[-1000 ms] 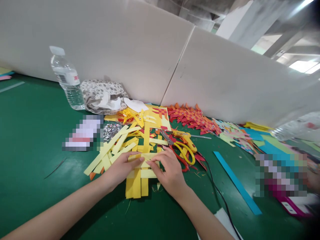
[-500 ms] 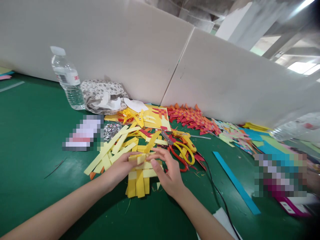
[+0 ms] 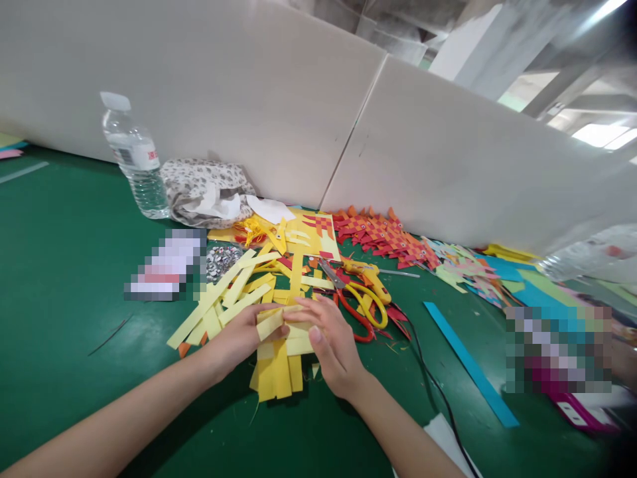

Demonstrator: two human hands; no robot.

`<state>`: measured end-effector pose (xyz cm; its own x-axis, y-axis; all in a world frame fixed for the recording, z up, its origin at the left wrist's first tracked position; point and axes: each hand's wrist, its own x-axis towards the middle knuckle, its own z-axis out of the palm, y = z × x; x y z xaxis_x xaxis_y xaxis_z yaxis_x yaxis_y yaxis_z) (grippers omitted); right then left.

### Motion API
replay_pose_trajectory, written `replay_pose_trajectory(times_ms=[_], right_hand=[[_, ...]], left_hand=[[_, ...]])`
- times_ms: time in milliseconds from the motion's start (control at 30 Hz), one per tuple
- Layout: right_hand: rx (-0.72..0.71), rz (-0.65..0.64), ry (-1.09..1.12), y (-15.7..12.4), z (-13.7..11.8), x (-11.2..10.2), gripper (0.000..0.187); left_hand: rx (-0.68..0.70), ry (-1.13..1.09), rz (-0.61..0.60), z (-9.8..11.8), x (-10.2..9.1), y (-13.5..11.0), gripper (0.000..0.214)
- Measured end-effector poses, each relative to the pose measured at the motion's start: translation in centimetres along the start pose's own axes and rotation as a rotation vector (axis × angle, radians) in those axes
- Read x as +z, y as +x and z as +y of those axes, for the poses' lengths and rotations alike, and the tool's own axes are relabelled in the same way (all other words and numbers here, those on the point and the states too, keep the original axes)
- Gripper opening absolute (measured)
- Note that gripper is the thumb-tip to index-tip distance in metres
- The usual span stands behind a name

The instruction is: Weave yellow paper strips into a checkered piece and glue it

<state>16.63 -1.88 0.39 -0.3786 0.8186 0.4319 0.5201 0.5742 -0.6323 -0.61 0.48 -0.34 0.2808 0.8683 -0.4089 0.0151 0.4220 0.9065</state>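
Observation:
On the green table lies a weave of yellow paper strips (image 3: 279,368), dark and pale yellow. My left hand (image 3: 239,338) pinches a pale yellow strip (image 3: 269,324) at the weave's top left. My right hand (image 3: 331,345) meets it from the right, fingers closed on the same strip's other end. Loose pale yellow strips (image 3: 223,295) lie fanned out just beyond my left hand. Red and yellow scissors (image 3: 361,295) rest just beyond my right hand.
A water bottle (image 3: 134,159) and a patterned cloth (image 3: 206,189) stand by the white partition. Orange-red woven paper fish (image 3: 383,236) and pastel ones (image 3: 468,269) lie along it. A blue strip (image 3: 470,365) and a black cable (image 3: 438,392) lie to the right.
The hands lifted the pale strip off the weave and brought it back down, bent; the weave shifted slightly under them. The right hand turned more over the weave.

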Motion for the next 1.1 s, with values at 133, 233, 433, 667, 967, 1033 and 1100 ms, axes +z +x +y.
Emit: replay_pose_trajectory(times_ms=[133,233,433,667,967,1033,1100], right_hand=[[-0.029,-0.028,-0.070,-0.1,0.0,0.0,0.036],[-0.017,-0.040,-0.083,0.0,0.0,0.0,0.033],[0.062,0.030,0.004,0.1,-0.2,0.1,0.029],[0.172,0.370,-0.001,0.5,0.4,-0.3,0.014],[0.368,0.228,0.105,1.1,1.9,-0.4,0.017],[0.358,0.261,0.097,1.0,1.8,-0.3,0.020],[0.351,0.278,0.069,0.9,1.6,-0.1,0.019]], left_hand=[[-0.010,0.089,0.042,0.4,0.1,-0.2,0.050],[0.007,0.032,0.008,0.2,0.0,0.0,0.044],[0.000,-0.223,-0.179,0.0,0.0,0.0,0.029],[-0.046,-0.309,-0.046,0.2,0.0,0.0,0.033],[-0.027,-0.392,0.148,0.5,-0.2,0.8,0.028],[-0.040,-0.389,0.145,0.4,-0.2,0.8,0.026],[-0.048,-0.392,0.148,0.3,-0.2,0.8,0.026]])
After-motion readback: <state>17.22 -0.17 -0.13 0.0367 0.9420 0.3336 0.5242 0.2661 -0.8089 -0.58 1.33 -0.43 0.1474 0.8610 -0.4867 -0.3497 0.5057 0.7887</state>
